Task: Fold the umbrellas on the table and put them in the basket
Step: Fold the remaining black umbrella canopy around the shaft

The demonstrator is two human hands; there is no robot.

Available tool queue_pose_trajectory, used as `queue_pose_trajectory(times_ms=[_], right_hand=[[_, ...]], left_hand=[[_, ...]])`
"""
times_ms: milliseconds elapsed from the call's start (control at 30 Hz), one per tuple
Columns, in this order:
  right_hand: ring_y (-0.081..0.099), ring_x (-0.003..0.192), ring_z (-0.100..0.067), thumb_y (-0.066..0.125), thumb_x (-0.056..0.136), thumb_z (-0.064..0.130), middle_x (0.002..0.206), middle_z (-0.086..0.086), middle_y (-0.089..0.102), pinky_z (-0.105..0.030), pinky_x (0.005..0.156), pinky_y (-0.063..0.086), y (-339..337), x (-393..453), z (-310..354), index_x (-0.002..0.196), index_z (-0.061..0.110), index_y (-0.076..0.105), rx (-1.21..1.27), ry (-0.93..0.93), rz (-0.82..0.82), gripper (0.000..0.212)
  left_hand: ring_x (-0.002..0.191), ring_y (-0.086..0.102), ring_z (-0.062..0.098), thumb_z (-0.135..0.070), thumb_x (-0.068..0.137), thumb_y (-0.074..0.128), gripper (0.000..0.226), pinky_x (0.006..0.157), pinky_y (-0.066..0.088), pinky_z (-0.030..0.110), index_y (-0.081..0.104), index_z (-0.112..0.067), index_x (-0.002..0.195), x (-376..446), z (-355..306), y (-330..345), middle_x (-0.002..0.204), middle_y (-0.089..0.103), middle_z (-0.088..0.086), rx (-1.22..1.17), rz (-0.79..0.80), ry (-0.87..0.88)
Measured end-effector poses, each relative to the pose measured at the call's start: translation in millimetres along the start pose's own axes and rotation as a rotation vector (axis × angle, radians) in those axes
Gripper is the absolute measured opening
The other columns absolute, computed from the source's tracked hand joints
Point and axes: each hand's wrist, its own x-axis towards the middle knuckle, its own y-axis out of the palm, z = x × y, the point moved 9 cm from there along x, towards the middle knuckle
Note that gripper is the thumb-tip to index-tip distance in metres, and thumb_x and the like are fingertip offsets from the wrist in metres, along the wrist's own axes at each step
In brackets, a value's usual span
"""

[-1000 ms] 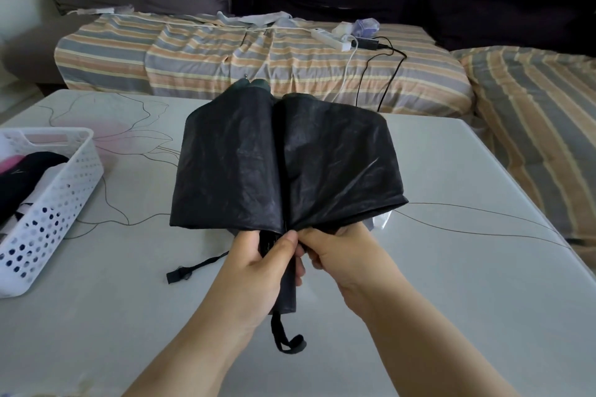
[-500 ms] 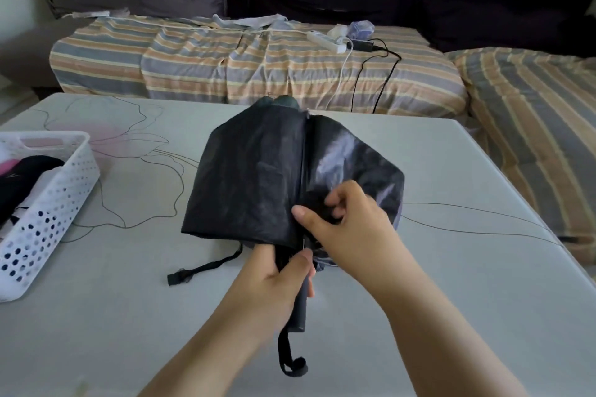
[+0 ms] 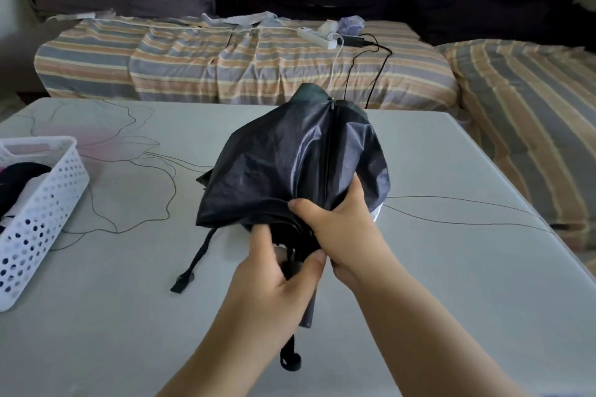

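Right now the black umbrella (image 3: 290, 171) lies mid-counter (image 3: 129, 316), its long axis running straight away from the person, tip toward the sofa and handle nearest them. The left hand (image 3: 277, 280) is curled round the handle end while the right hand (image 3: 342, 232) gathers the canopy's loose hem. The white basket (image 3: 48, 203) waits well off to the left, nearer the left hand, and the closure strap (image 3: 193, 264) trails that way.

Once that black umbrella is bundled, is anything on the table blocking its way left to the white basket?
Nothing visible does. Bare table lies between the umbrella and the basket. Only the umbrella's own strap trails that way. Dark items already fill part of the basket.
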Motion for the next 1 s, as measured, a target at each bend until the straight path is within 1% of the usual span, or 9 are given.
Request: queue_pose_trajectory(times_ms=[67, 133, 233, 333, 400, 567, 700, 833, 1000], right_hand=[[0.063, 0.103, -0.018, 0.076, 0.074, 0.021, 0.121, 0.004, 0.061, -0.04, 0.09, 0.055, -12, 7, 4, 0.147, 0.033, 0.018, 0.019, -0.052, -0.082, 0.094], [0.06, 0.106, -0.02, 0.074, 0.076, 0.023, 0.126, 0.003, 0.057, -0.042, 0.092, 0.053, -20, 9, 3, 0.147, 0.037, 0.013, 0.033, -0.056, -0.142, 0.094], [0.06, 0.111, -0.021, 0.072, 0.078, 0.019, 0.13, 0.003, 0.055, -0.043, 0.096, 0.051, -14, 8, -2, 0.146, 0.043, 0.011, 0.135, -0.059, -0.11, 0.095], [0.059, 0.114, -0.02, 0.07, 0.082, 0.015, 0.133, 0.002, 0.054, -0.042, 0.097, 0.051, -5, 6, 3, 0.147, 0.044, 0.011, 0.188, -0.097, -0.05, 0.092], [0.059, 0.115, -0.02, 0.069, 0.082, 0.018, 0.134, 0.002, 0.052, -0.042, 0.097, 0.051, -5, 4, 9, 0.146, 0.046, 0.011, 0.191, -0.137, -0.039, 0.09], [0.057, 0.116, -0.013, 0.062, 0.089, 0.013, 0.135, 0.007, 0.05, -0.038, 0.098, 0.051, -6, -6, 15, 0.146, 0.046, 0.008, 0.199, -0.192, -0.001, 0.085], [0.055, 0.12, -0.013, 0.06, 0.09, 0.012, 0.141, 0.006, 0.046, -0.038, 0.099, 0.05, -4, -10, 16, 0.145, 0.049, 0.007, 0.23, -0.214, 0.013, 0.085], [0.053, 0.12, -0.009, 0.062, 0.09, 0.012, 0.141, 0.009, 0.043, -0.035, 0.1, 0.049, -4, -11, 14, 0.144, 0.052, 0.003, 0.264, -0.212, -0.003, 0.09], [0.058, 0.115, -0.015, 0.078, 0.075, 0.016, 0.133, 0.01, 0.05, -0.038, 0.092, 0.054, -7, -5, 7, 0.14, 0.054, 0.014, 0.268, -0.13, -0.018, 0.099]], left_hand=[[0.067, 0.063, -0.002, -0.052, 0.08, 0.059, 0.041, 0.057, 0.048, 0.015, 0.032, -0.036, 0.106, -13, -14, -14, 0.085, 0.063, -0.025, 0.116, -0.16, 0.179], [0.069, 0.062, -0.004, -0.06, 0.075, 0.048, 0.044, 0.054, 0.048, 0.014, 0.025, -0.044, 0.108, -22, -24, -11, 0.091, 0.061, -0.024, 0.213, -0.177, 0.341], [0.06, 0.059, 0.006, -0.045, 0.084, 0.054, 0.069, 0.052, 0.045, 0.016, 0.005, -0.053, 0.132, -15, -16, 5, 0.078, 0.059, -0.011, 0.255, -0.086, 0.318], [0.051, 0.056, 0.007, -0.042, 0.086, 0.055, 0.086, 0.045, 0.042, 0.016, -0.018, -0.068, 0.123, -9, -11, 13, 0.067, 0.055, -0.01, 0.223, -0.036, 0.278], [0.051, 0.056, 0.006, -0.055, 0.078, 0.049, 0.066, 0.044, 0.04, 0.014, -0.006, -0.075, 0.109, -11, -15, 7, 0.067, 0.056, -0.011, 0.176, -0.087, 0.344], [0.067, 0.058, 0.018, -0.062, 0.08, 0.041, 0.037, 0.042, 0.036, 0.01, 0.019, -0.047, 0.105, -13, -20, 9, 0.064, 0.053, -0.013, 0.264, -0.109, 0.484], [0.052, 0.053, 0.015, -0.056, 0.087, 0.046, 0.031, 0.043, 0.037, 0.014, 0.022, -0.04, 0.101, -8, -20, 0, 0.057, 0.053, -0.012, 0.267, -0.196, 0.405], [0.066, 0.057, 0.003, -0.053, 0.088, 0.047, 0.02, 0.055, 0.041, 0.013, 0.04, -0.035, 0.095, 0, -9, -1, 0.062, 0.057, -0.011, 0.224, -0.18, 0.23], [0.048, 0.049, 0.009, -0.067, 0.083, 0.019, 0.049, 0.046, 0.041, 0.016, 0.048, -0.028, 0.087, -1, -20, 7, 0.063, 0.049, -0.013, 0.396, -0.151, 0.381]])
